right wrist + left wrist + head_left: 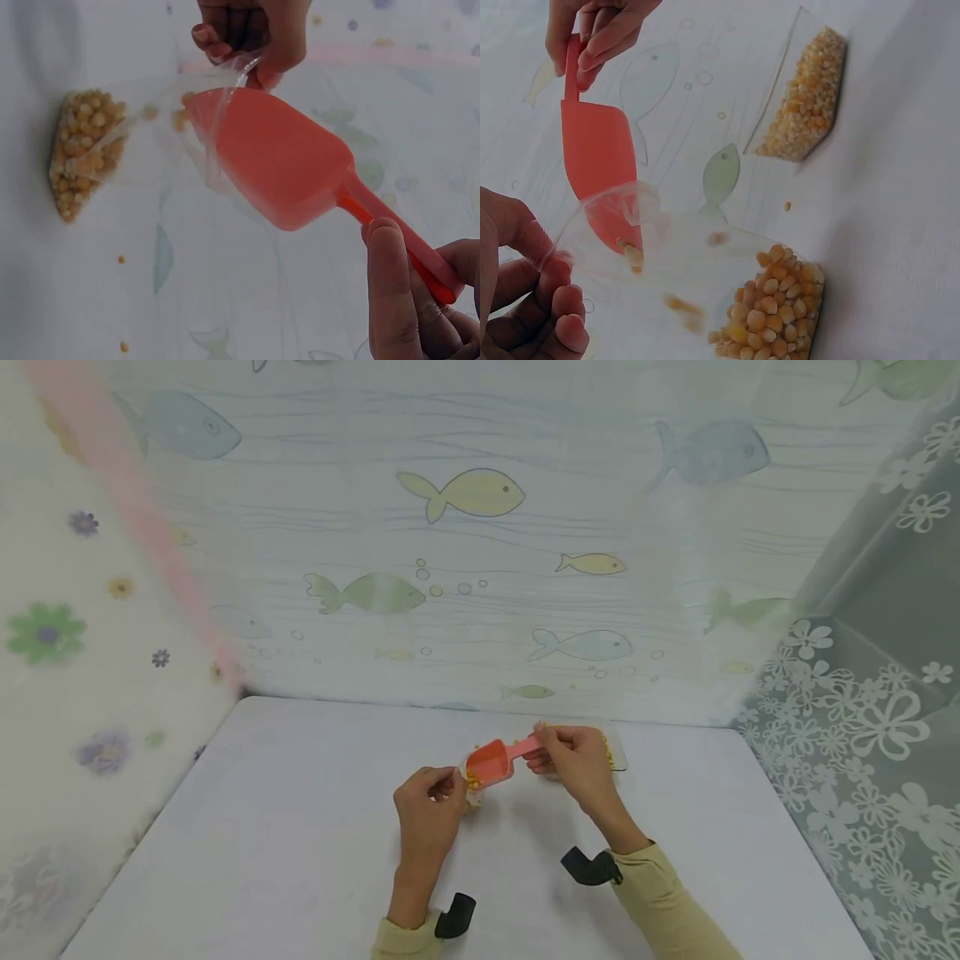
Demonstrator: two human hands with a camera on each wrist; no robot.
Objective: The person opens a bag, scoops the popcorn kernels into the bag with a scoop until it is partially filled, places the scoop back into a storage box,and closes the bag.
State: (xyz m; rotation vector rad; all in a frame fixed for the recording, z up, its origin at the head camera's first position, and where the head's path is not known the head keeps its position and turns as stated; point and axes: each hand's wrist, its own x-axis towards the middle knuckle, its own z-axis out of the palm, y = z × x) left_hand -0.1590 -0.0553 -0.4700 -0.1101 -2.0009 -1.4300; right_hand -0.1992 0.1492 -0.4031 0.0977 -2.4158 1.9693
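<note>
My left hand (442,785) pinches the open mouth of a small clear plastic bag (652,247), whose bottom holds yellow corn kernels (772,307) and rests on the table. My right hand (543,747) grips the handle of an orange-red plastic scoop (491,762). The scoop (277,161) is tilted with its front edge inside the bag's mouth, and a few kernels (634,256) are sliding off it. In the right wrist view the bag's corn (82,154) lies at the left. A clear container of corn kernels (802,97) lies on the table behind my right hand.
The white table (300,827) is backed by a fish-patterned curtain (465,493), with floral fabric at the left (45,635) and lace at the right (862,718). A few loose kernels (120,259) lie on the table near the bag.
</note>
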